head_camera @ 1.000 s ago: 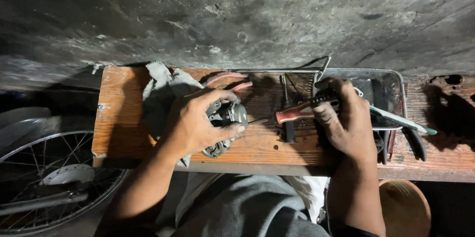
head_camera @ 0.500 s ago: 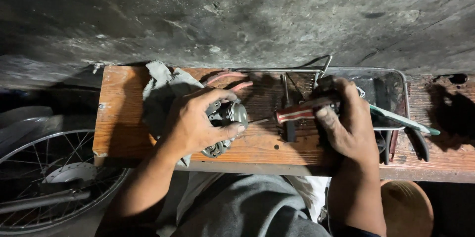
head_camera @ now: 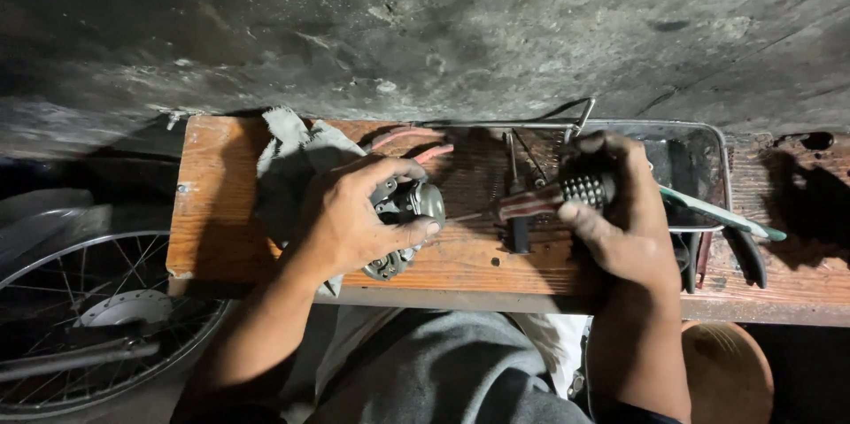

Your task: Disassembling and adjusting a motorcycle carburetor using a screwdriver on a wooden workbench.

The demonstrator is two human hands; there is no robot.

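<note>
No packages, labels, signs or screens appear anywhere in the frame, from the grey wall above to the worn wooden desk below.

On the bench (head_camera: 221, 212), a rag (head_camera: 288, 167) lies toward the left end, a metal tray (head_camera: 708, 136) toward the right, a spoked wheel (head_camera: 97, 318) below the left corner.

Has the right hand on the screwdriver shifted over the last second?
Yes, slightly. The right hand has edged left and a little up against the metal tray, with the screwdriver tip at the metal part in the left hand.
</note>
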